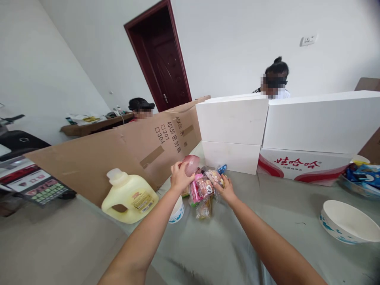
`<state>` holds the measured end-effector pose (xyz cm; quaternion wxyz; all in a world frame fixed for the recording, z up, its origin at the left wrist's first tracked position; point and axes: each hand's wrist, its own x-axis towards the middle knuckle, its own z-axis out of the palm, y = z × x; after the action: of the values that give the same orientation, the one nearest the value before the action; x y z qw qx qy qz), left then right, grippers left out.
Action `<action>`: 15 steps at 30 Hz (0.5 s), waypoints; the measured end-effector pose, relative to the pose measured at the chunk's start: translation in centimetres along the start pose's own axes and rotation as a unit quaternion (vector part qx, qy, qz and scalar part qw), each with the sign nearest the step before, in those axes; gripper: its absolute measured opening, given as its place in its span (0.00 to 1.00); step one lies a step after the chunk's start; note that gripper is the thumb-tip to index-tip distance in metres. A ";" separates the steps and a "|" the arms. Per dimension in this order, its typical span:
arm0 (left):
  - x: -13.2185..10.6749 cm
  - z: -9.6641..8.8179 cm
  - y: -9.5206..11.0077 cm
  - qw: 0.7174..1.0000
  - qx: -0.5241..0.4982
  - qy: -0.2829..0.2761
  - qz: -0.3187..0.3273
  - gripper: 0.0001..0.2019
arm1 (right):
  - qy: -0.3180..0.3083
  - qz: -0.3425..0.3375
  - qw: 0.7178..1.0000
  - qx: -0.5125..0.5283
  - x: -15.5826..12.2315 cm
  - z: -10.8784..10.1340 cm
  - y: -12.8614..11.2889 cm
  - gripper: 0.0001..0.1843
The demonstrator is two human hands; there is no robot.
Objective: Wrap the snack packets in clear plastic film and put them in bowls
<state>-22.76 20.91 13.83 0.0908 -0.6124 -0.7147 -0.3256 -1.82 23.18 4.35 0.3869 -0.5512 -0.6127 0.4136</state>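
My left hand (180,177) is closed around a pink, see-through rounded piece (191,164) that looks like a plastic cup or bowl. Just right of it, my right hand (226,190) has its fingers closed on a clear-wrapped snack (214,177) at the pile's right side. Between both hands lies a heap of packaged snacks, with a pink packet (195,192), a brown wrapped snack (205,186) and a clear packet (203,209) nearest me. A blue packet (222,169) sits at the back. My left forearm partly covers a white paper bowl (177,213).
A yellow jug (130,198) stands left, before a cardboard panel (133,148). White boxes (233,120) and a red-and-white carton (305,166) wall off the back. Right are a wide paper bowl (347,221) and a basin of blue packets (360,186). Two people sit beyond the barriers.
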 end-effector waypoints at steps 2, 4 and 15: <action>0.5 -0.1 -0.8 0.999 -0.010 0.004 -0.037 0.28 | 0.002 -0.003 1.000 -0.027 0.0 0.4 -0.5 0.47; 1.2 -0.4 -1.5 0.998 -0.015 0.013 -0.066 0.28 | -0.002 -0.016 0.999 -0.051 -0.1 1.0 -1.3 0.46; 3.7 -4.0 -0.5 0.983 0.000 0.185 0.011 0.28 | -0.101 -0.076 0.982 -0.143 0.0 3.8 -5.6 0.45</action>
<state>-25.21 21.66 18.68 0.2246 -0.5491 -0.6789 -0.4326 -7.31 22.60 8.26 0.2708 -0.5083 -0.7412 0.3449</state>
